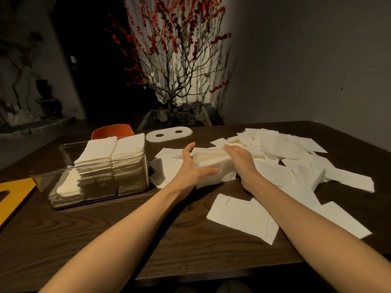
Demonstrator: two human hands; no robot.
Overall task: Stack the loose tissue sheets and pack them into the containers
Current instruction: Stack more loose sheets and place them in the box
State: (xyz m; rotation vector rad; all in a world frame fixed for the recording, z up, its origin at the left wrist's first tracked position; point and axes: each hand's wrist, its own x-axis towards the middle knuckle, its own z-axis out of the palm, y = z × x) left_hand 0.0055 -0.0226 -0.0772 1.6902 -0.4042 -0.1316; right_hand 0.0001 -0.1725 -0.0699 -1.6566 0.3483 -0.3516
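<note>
At the far left edge of the dark wooden table (pixel 110 233) lies a yellow board (pixel 14 195). Just right of it stands a clear container (pixel 42 176), nearly full of stacked tissues (pixel 110 153), with an orange chair back (pixel 112 130) behind it. A white oval lid (pixel 168 133) with two holes lies farther back, near the table's far edge. At the middle, the left hand (pixel 190 166) presses against the left side of a gathered tissue stack (pixel 213 166), fingers straight and spread, thumb lying across the stack's near face. The right hand (pixel 241 159) presses the stack's right side, fingers straight and together. Loose tissue sheets (pixel 296 157) spread across the table to the right, and one large sheet (pixel 243 216) lies nearer, between the forearms.
</note>
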